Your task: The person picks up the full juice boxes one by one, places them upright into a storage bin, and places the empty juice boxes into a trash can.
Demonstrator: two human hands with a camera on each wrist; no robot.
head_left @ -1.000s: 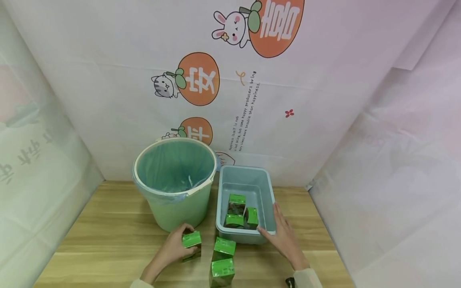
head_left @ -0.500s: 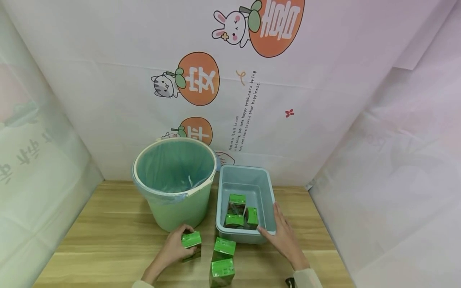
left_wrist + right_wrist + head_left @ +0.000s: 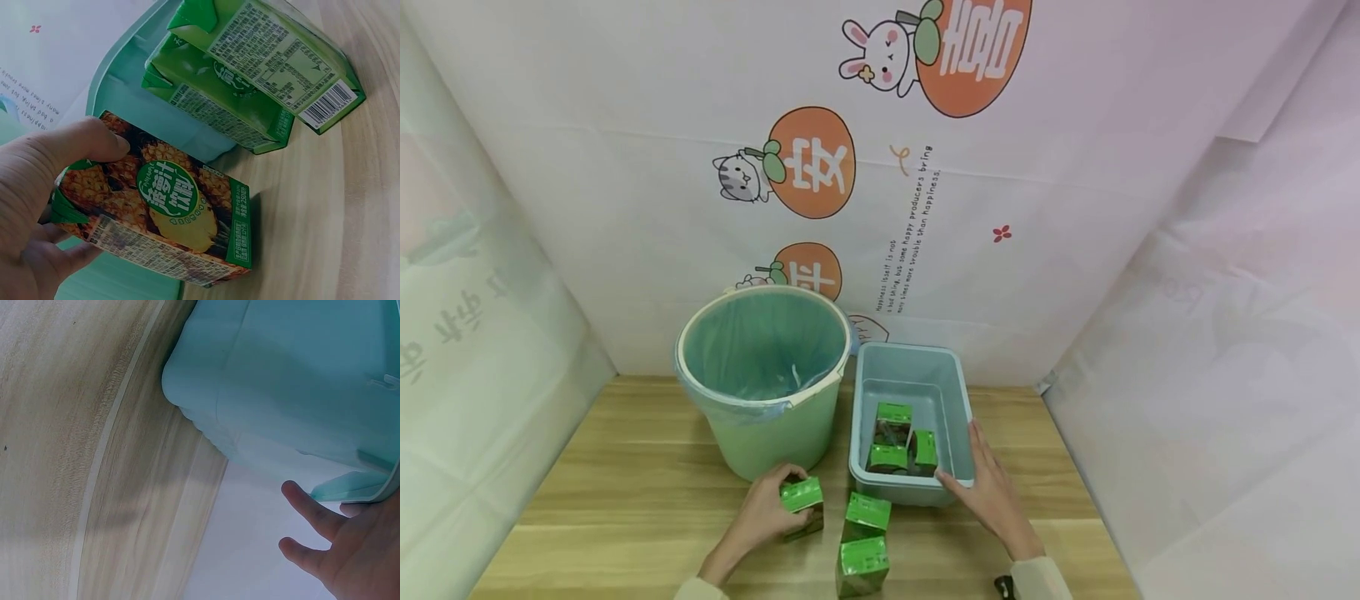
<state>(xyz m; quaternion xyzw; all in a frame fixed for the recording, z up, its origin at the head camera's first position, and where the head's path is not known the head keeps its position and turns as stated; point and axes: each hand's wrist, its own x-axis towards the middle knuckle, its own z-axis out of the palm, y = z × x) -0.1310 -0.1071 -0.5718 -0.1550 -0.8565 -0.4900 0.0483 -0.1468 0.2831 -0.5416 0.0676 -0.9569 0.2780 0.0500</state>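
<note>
My left hand [image 3: 769, 505] grips a pineapple juice carton [image 3: 165, 203] by its top end, thumb on the printed front. The carton has a green top and stands over the table in front of the bucket. Two more juice cartons [image 3: 868, 512] with green tops stand just to its right, one behind the other; their green sides show in the left wrist view. My right hand [image 3: 992, 492] rests at the near right corner of a blue plastic basin [image 3: 958, 400], thumb at the rim and fingers extended along the outside. Several juice cartons [image 3: 889, 458] are inside the basin.
A light green bucket [image 3: 775, 437] with a plastic liner stands left of the basin. White printed cloth [image 3: 625, 208] walls enclose the wooden table [image 3: 602, 500] at the back and both sides. A small black object [image 3: 1003, 587] lies by the right sleeve.
My left hand and its juice carton have shifted slightly to the right. The right hand keeps its place at the basin's corner.
</note>
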